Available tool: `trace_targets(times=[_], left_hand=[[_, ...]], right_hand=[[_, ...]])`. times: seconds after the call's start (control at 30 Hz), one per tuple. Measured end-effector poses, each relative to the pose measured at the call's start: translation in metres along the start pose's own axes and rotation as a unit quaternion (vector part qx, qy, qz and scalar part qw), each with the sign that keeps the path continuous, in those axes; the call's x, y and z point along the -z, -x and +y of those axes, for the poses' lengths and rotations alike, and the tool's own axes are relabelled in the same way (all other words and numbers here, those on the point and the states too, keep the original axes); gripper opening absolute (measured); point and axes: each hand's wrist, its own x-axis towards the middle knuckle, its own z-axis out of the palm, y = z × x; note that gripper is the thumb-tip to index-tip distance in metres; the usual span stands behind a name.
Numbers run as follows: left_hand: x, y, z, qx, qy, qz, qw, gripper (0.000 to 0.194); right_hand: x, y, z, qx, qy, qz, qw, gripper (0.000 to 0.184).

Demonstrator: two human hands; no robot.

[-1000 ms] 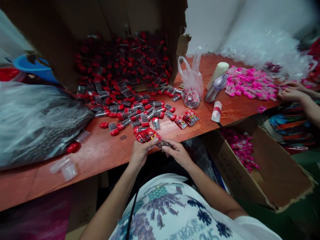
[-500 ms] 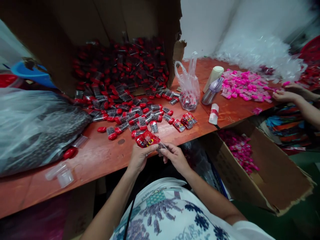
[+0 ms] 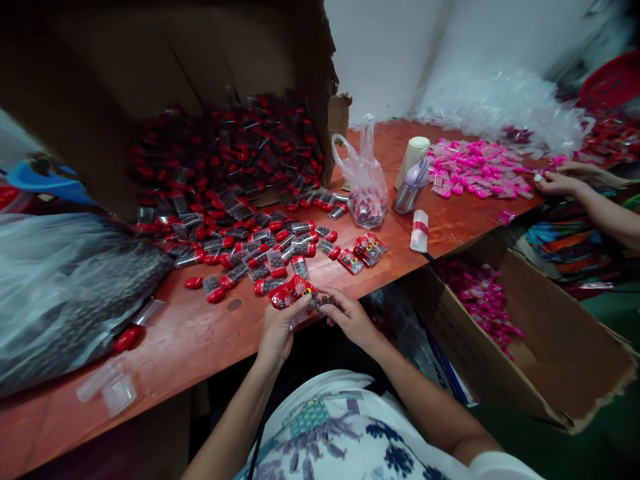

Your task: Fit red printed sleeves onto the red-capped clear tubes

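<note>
Between both hands, over the table's front edge, is a small clear packet with a red printed top (image 3: pixel 293 291) and dark bead-like contents. My left hand (image 3: pixel 277 331) pinches it with the thumb on top. The fingers of my right hand (image 3: pixel 353 323) are closed on its other end, where the dark contents show. Just beyond lie clear tubes of dark beads with red caps (image 3: pixel 275 260), spilling from a large cardboard box (image 3: pixel 270 47). More red printed packets (image 3: pixel 369 248) rest on the table to the right of them.
A big clear bag of dark beads (image 3: pixel 75 287) fills the left side. Behind the packets stand a plastic bag (image 3: pixel 367 180), a cup (image 3: pixel 413 157) and a bottle (image 3: pixel 411 190). A co-worker's hands (image 3: pixel 565 180) are beside pink items (image 3: pixel 470 167). An open carton (image 3: pixel 555 347) sits below, right.
The view has turned slightly, so most table items sit further left in the picture. Both hands stay on the packet, with the fingers shifted slightly.
</note>
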Motion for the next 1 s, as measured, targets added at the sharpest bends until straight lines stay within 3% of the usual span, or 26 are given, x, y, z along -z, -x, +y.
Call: trace_targets(times=[0.2,0.33,0.4,0.53,0.63,0.67,0.7,0.8,0.87,1.0], left_hand=[[-0.012,-0.007,-0.012,0.054,-0.009,-0.034,0.998,0.022],[-0.021,-0.017,-0.014,0.091,0.015,-0.011,0.996,0.026],[-0.026,-0.022,-0.014,0.115,0.038,0.009,0.993,0.024],[-0.033,-0.030,-0.014,0.172,0.089,0.048,0.980,0.021],[-0.037,-0.034,-0.015,0.172,0.109,0.053,0.977,0.024],[-0.037,-0.035,-0.015,0.166,0.115,0.057,0.978,0.023],[-0.038,-0.036,-0.015,0.161,0.118,0.063,0.978,0.022],[-0.041,-0.037,-0.016,0.154,0.115,0.066,0.979,0.017],[-0.042,-0.037,-0.016,0.141,0.101,0.056,0.983,0.017],[-0.040,-0.036,-0.014,0.077,0.068,0.040,0.994,0.023]], right_hand=[[0.009,-0.009,0.003,-0.021,-0.023,0.052,0.998,0.026],[0.020,-0.015,0.000,0.021,0.100,0.066,0.993,0.026],[0.034,-0.020,-0.001,0.043,0.158,0.102,0.981,0.026],[0.074,-0.036,-0.006,0.064,0.264,0.247,0.930,0.030],[0.090,-0.043,-0.010,0.082,0.367,0.305,0.875,0.033],[0.088,-0.043,-0.011,0.092,0.377,0.305,0.870,0.034],[0.082,-0.041,-0.013,0.101,0.370,0.290,0.877,0.034],[0.053,-0.033,-0.015,0.117,0.271,0.176,0.939,0.033],[0.034,-0.029,-0.014,0.107,0.202,0.134,0.964,0.032],[0.019,-0.033,-0.012,0.117,0.200,0.135,0.963,0.030]])
